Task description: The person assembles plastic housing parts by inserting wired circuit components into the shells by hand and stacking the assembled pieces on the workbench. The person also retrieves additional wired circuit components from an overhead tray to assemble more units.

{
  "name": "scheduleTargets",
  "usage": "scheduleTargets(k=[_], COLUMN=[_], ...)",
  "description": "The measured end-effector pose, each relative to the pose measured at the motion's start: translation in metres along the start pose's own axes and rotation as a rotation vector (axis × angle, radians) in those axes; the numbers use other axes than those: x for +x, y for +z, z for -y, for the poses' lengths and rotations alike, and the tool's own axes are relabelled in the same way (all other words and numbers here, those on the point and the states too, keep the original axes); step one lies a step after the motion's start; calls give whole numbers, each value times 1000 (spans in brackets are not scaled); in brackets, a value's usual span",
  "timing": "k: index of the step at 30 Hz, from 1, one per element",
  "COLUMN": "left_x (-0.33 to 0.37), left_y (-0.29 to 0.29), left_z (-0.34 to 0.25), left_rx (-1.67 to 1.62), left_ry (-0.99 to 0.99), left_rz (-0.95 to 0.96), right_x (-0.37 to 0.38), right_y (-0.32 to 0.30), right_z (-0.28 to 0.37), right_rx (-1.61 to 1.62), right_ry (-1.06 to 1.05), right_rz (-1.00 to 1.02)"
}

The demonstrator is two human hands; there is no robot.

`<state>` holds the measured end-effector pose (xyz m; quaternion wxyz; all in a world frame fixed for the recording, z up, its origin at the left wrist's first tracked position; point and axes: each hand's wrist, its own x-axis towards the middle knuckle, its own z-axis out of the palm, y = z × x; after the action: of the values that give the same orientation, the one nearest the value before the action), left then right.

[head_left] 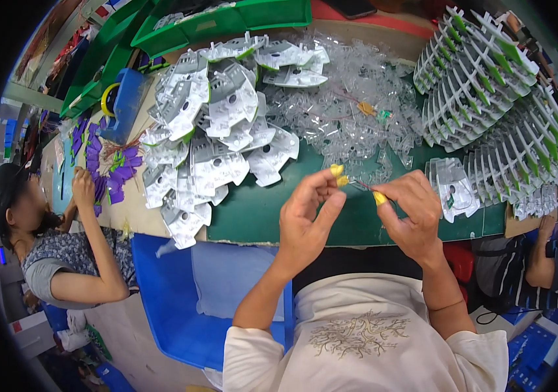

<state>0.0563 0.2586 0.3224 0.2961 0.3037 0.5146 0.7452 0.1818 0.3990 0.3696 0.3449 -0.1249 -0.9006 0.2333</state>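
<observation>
Above the table's near edge, my left hand [308, 219] is closed in a pinch, with yellow covers on its fingertips. Between its fingers and my right hand is a small clear plastic piece [359, 184], partly hidden by the left fingertips. A yellow cover also sits on my right thumb, and my right hand [415, 212] pinches thin reddish wires [369, 188] that run to that piece. Just beyond my hands spreads a heap of clear plastic parts [318, 111]. A small green board [383, 115] and an orange piece [366, 108] with wires lie on it.
Silver-grey shells [217, 163] are piled at left, and stacked rows of similar shells [481, 85] stand at right. A blue tape dispenser [125, 104] and purple parts [119, 179] lie near a co-worker [73, 261]. A blue bin [174, 320] sits below the table edge.
</observation>
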Motion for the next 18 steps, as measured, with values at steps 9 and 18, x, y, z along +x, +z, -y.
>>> scheduleTargets(k=[9,18], left_x=[-7,-16], left_y=[29,47], left_z=[5,4], left_rx=[2,52], left_ry=[17,-64], left_rz=[-81,-120], right_x=[-26,-26], right_y=[-15,-18], right_z=[0,3], right_rx=[437,474], right_ry=[305,435], right_rz=[82,72])
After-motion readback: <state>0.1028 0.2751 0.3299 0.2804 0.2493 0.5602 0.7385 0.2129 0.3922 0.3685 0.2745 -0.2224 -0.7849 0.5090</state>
